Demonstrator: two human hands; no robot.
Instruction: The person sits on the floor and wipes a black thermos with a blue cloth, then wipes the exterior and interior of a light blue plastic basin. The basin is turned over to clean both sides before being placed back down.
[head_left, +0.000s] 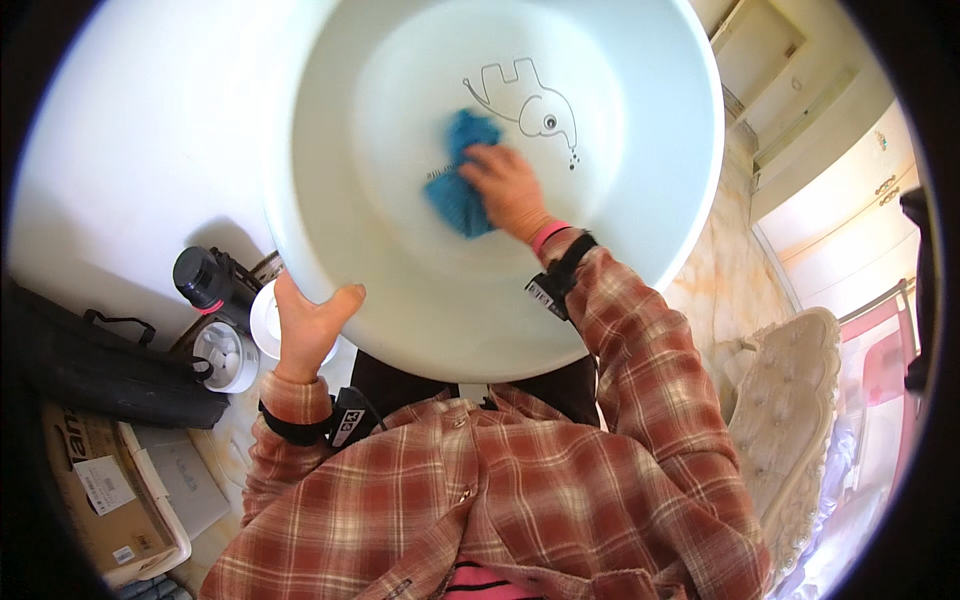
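A large pale green plastic basin (465, 330) tilts up before me, its inside towards me, with an elephant drawing and some lettering on the bottom. My left hand (311, 322) grips the basin's rim at the lower left, thumb on the inside, its other fingers hidden behind. Pressed to the inner bottom, left of the elephant's head, is a blue cloth (461, 202) under my right hand (506, 184). The fingers are bent over the middle of the cloth, which looks slightly blurred.
At the left stand a black flask (206, 277), a white tub (226, 358) with white pieces, a black case (112, 375) and a cardboard box (105, 487). A tufted beige chair (784, 420) stands at the right, near white cabinets (847, 202).
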